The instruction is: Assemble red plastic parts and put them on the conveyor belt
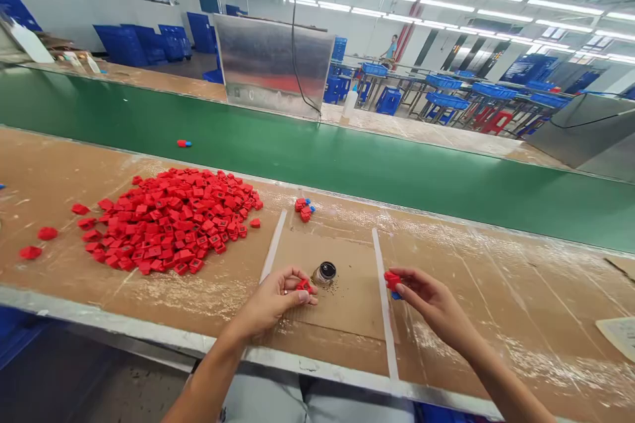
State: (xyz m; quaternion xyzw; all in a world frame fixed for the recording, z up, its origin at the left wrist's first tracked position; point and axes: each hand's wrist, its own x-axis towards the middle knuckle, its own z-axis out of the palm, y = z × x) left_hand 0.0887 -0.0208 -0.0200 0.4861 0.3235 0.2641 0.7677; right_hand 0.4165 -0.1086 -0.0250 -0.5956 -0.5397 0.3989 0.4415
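My left hand [280, 297] pinches a small red plastic piece [303, 285] just left of a small round container [325, 272] with a dark top. In my right hand [426, 294], thumb and fingers hold a red piece with a blue part [393, 281], over the right tape strip. The container stands on a cardboard sheet [347, 310], with dark crumbs scattered about its base. A large pile of loose red plastic pieces [173, 218] lies to the left. Behind the container sits a small group of red-and-blue pieces [303, 209].
A green conveyor belt [397, 175] runs behind the worktable, carrying one red-and-blue piece [184, 143]. White tape strips [384, 297] border the cardboard. Beyond the belt stand a metal panel [275, 63] and a white bottle [350, 102]. A distant person [391, 47] is at the back.
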